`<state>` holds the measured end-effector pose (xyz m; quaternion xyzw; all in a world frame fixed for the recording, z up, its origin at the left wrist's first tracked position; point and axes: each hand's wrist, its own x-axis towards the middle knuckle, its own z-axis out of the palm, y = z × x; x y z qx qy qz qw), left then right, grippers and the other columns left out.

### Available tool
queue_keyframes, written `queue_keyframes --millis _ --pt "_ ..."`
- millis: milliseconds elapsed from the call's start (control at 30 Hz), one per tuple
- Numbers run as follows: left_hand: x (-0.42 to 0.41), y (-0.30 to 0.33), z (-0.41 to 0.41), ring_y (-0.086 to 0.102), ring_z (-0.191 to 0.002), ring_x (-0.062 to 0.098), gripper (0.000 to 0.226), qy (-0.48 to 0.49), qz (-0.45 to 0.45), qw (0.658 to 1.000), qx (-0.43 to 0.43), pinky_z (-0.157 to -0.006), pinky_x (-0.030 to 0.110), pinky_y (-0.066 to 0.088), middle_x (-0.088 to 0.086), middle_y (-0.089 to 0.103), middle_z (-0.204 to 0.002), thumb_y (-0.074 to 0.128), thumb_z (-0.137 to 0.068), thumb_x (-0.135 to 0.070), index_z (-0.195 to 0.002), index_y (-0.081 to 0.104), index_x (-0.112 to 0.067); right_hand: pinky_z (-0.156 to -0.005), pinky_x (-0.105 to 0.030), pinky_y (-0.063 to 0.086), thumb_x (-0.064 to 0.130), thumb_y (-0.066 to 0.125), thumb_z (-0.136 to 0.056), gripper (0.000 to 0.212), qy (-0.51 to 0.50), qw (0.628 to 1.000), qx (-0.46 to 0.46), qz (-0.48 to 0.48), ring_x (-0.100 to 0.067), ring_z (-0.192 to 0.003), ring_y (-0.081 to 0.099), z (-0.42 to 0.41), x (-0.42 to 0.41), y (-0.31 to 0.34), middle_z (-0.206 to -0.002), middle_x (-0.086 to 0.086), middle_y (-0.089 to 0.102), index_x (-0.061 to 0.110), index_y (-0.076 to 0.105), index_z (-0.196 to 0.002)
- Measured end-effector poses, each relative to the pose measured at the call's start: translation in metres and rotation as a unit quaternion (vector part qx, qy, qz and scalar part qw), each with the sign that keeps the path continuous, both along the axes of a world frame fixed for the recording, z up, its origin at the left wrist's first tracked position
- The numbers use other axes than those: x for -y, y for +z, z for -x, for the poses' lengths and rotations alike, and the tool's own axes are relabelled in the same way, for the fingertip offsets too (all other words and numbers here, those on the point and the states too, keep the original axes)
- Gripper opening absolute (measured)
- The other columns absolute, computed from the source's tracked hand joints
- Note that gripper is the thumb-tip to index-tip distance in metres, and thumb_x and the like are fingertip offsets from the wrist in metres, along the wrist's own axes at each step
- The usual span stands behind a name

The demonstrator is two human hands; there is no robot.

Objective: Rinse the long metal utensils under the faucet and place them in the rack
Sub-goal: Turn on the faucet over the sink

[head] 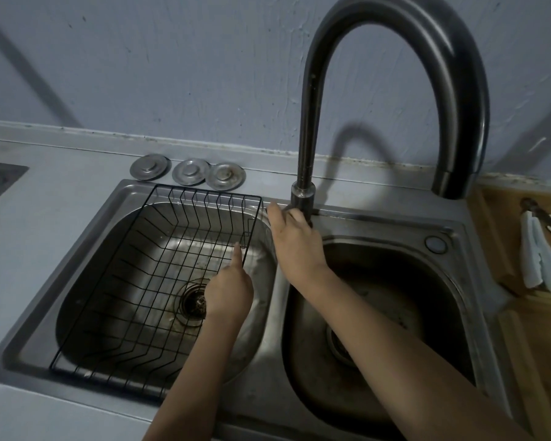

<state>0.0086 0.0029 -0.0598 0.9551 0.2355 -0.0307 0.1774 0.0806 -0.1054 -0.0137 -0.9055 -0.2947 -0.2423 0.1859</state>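
- Rack of black wire sits in the left basin of the double sink, its right edge just beside the left hand.
- Left hand hovers over that basin near the drain, fingers curled in with only the index finger stretched out, its tip touching or nearly touching the rack's right rim; it grips nothing.
- Right hand reaches across the divider between the basins to the base of the faucet, fingers wrapped loosely at the base; what exactly they press on is hidden behind the stem.
- Faucet is a dark gooseneck that arches up and over to the right, its spout end hanging above the sink's right edge; no water shows.
- Right basin lies under the right forearm, dark and stained; I cannot make out any utensil in it.
- Three round metal sink stoppers lie in a row on the counter behind the rack.
- At far right, on a wooden surface, rests a white cloth beside a dark-handled tool.
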Motion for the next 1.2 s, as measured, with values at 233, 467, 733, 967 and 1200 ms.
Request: queue_keyframes --millis 233,467,733,967,1200 --pt "0.001 0.001 0.001 0.053 -0.064 0.023 0.063 -0.002 0.006 1.000 0.005 -0.058 0.032 0.041 0.000 0.050 -0.066 0.036 -0.093 -0.016 -0.150 0.012 -0.019 -0.035 -0.028 0.045 -0.001 0.072 -0.066 0.050 -0.010 1.000 -0.003 0.015 -0.025 -0.073 0.063 0.000 0.000 -0.001 -0.067 -0.008 0.066 0.009 0.041 -0.105" --pt "0.001 0.002 0.002 0.064 -0.081 0.028 0.064 -0.011 0.003 1.000 0.007 -0.066 0.037 0.050 0.009 0.066 -0.092 0.039 -0.093 -0.022 -0.150 0.010 -0.019 -0.036 -0.029 0.046 -0.005 0.071 -0.065 0.055 -0.001 0.999 -0.036 0.013 -0.028 -0.076 0.063 0.003 0.001 0.003 -0.070 -0.011 0.067 0.009 0.039 -0.107" --pt "0.004 0.001 0.009 0.054 -0.116 0.029 0.071 -0.037 -0.003 0.999 0.008 -0.077 0.038 0.050 0.013 0.040 -0.142 0.047 -0.090 -0.025 -0.149 0.011 -0.014 -0.038 -0.028 0.044 -0.008 0.071 -0.064 0.051 -0.001 0.997 -0.075 0.015 -0.031 -0.076 0.063 0.009 0.003 0.013 -0.069 -0.013 0.065 0.006 0.045 -0.106" --pt "0.018 0.017 0.016 0.032 -0.135 0.038 0.061 -0.108 -0.079 0.986 0.095 -0.107 0.050 0.034 0.022 0.038 -0.144 0.060 -0.081 -0.022 -0.137 0.039 -0.006 -0.073 -0.034 0.047 -0.003 0.055 -0.083 0.061 0.013 0.964 -0.264 -0.019 -0.031 -0.106 0.057 0.029 0.011 0.028 -0.123 -0.020 0.053 0.009 0.027 -0.136" --pt "0.062 0.057 0.042 0.063 -0.092 0.023 0.024 -0.228 -0.026 0.971 0.070 -0.072 0.033 0.051 0.002 0.063 -0.104 0.052 -0.087 -0.040 -0.104 0.061 -0.025 -0.081 -0.024 0.049 0.007 0.055 -0.082 0.031 0.072 0.917 -0.391 -0.015 -0.018 -0.093 0.065 0.098 0.125 0.061 -0.103 -0.009 0.070 0.015 0.064 -0.111"
